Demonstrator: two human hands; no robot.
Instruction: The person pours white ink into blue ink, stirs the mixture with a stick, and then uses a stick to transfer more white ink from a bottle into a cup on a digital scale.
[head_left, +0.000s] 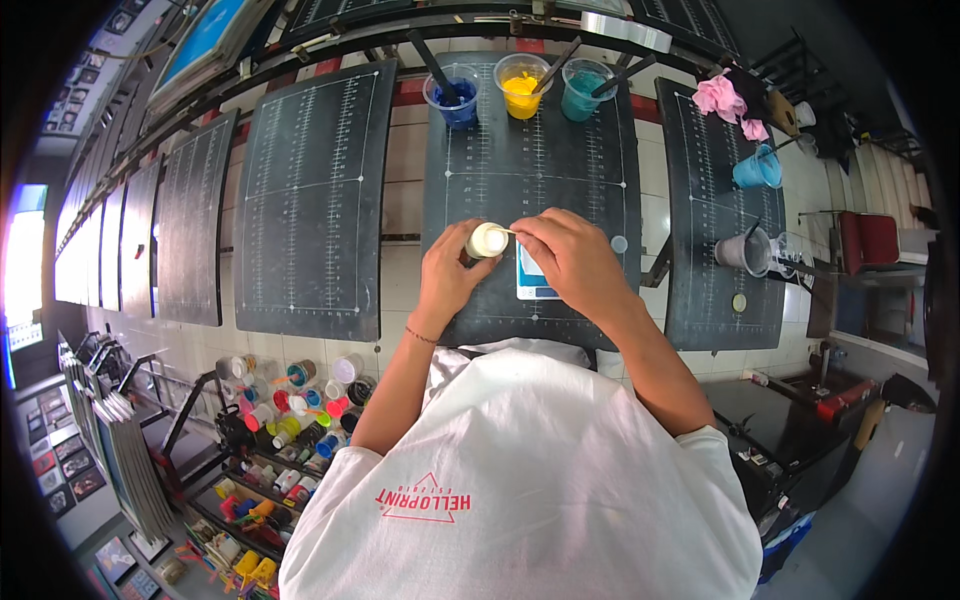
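Note:
My left hand is wrapped round a small cream-white bottle, held upright over the dark, ruled printing board in front of me. My right hand pinches a thin pale stick whose tip reaches the bottle's mouth. Under the right hand sits a small digital scale with a light blue and white top, partly covered by the fingers. At the far end of the board stand three clear plastic cups with dark stirrers in them: one of dark blue ink, one of yellow ink, one of teal ink.
Another ruled board lies to the left. The right-hand board carries crumpled pink paper, a light blue cup, a grey-stained cup and a small round lid. Colourful ink pots crowd a rack at lower left.

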